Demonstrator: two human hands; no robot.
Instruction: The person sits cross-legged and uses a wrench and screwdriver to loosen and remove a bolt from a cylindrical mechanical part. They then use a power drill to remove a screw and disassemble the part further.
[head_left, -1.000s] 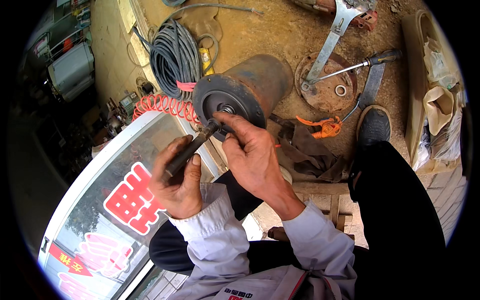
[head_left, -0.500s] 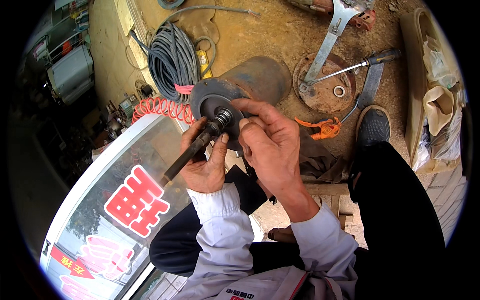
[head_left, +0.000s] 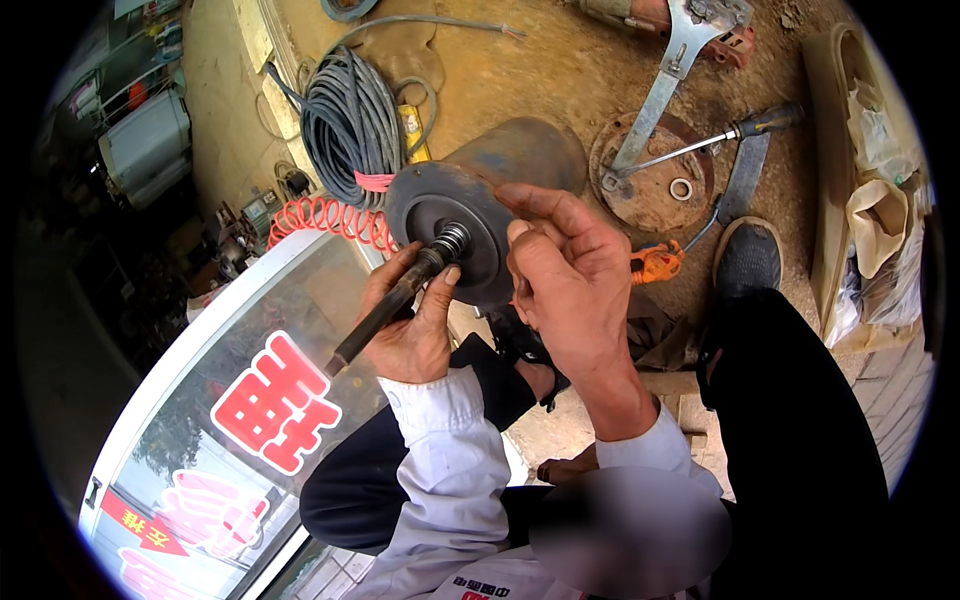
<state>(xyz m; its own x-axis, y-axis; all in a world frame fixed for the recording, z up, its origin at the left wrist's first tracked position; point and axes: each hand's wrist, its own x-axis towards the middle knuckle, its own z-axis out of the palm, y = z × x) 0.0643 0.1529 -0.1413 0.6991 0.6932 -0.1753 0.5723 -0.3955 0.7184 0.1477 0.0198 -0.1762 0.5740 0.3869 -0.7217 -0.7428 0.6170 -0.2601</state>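
My left hand is closed round a dark metal shaft, fingers on one side and thumb on the other. The shaft slants from lower left up to a dark round disc, and a shiny coil spring sits round it where it meets the disc. Behind the disc lies a rusty metal cylinder. My right hand is at the disc's right edge, fingers curled and thumb near the index finger. The index fingertip reaches the rim; what the hand holds, if anything, is hidden.
Left of the cylinder lies a coil of dark cable above a red spiral hose. A rusty round plate to the right bears a metal ring and a screwdriver. An orange tool lies near my shoe.
My right hand has moved right, away from the spring to the disc's edge, uncovering more of the disc. My left hand keeps its hold on the shaft.
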